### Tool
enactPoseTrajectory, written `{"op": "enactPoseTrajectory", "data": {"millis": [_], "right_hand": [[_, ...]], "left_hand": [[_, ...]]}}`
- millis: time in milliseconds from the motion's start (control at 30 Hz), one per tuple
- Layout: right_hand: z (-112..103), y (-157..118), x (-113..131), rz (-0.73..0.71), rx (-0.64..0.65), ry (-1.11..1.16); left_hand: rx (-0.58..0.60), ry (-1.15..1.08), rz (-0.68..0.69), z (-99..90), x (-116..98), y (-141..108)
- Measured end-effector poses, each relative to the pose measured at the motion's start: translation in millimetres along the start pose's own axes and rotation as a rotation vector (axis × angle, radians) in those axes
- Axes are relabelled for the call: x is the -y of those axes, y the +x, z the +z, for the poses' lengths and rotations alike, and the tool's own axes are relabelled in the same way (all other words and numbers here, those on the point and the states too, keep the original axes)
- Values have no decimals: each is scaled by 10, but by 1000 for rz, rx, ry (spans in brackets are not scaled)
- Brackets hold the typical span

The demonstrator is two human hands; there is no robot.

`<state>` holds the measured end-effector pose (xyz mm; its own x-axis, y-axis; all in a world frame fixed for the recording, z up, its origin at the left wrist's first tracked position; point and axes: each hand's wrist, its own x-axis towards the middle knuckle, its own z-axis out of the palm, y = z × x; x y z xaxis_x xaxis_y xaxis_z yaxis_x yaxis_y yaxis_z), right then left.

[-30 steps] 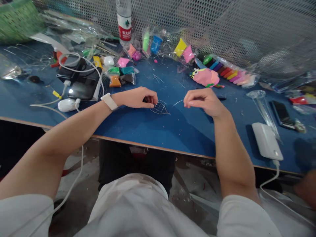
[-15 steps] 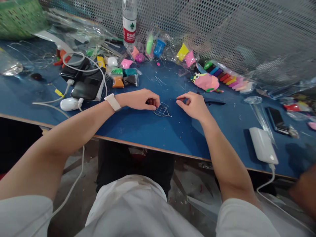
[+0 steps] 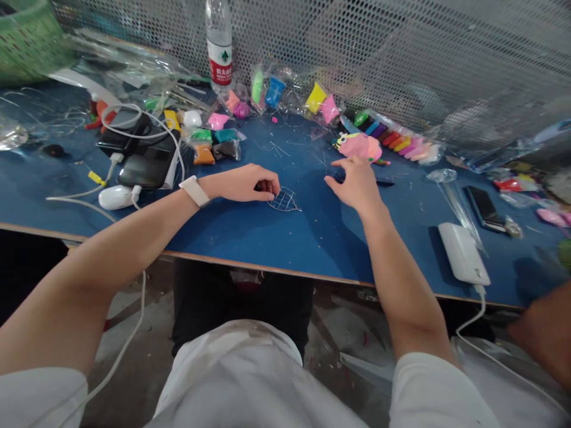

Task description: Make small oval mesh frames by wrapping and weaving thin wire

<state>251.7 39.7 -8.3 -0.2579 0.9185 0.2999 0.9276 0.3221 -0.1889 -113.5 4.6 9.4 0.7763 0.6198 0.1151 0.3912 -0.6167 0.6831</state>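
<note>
One leaf-shaped wire frame [image 3: 286, 201] is pinched at its end between the thumb and fingers of the left hand [image 3: 250, 183], while the right hand [image 3: 355, 183] is spread over one dark tool [image 3: 385, 182], contact being unclear; one pink figure [image 3: 358, 147] and one bottle [image 3: 219, 35] are seen beyond the grips, one white power bank [image 3: 464, 254] to their right. All are borne by a blue tabletop [image 3: 250, 238], backed by a grey perforated screen [image 3: 379, 59], and 农夫山 is read on the bottle's red-and-white label [image 3: 220, 62].
</note>
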Motion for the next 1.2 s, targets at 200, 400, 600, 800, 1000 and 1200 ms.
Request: {"op": "enactPoseTrajectory", "data": {"millis": [200, 400, 600, 800, 1000, 1200], "right_hand": [[-136, 9, -279, 45, 131, 46], [-249, -20, -419, 139, 210, 55], [-272, 9, -561, 209, 234, 6], [-328, -9, -563, 306, 250, -132], [-472, 4, -702, 368, 373, -207], [-434, 21, -877, 317, 399, -202]], "left_hand": [[-51, 6, 22, -14, -15, -6], [-278, 103, -39, -7, 41, -10], [-351, 309, -125, 18, 154, 3], [-353, 321, -179, 39, 178, 9], [-385, 538, -256, 66, 217, 89], [-123, 766, -342, 2, 143, 571]]}}
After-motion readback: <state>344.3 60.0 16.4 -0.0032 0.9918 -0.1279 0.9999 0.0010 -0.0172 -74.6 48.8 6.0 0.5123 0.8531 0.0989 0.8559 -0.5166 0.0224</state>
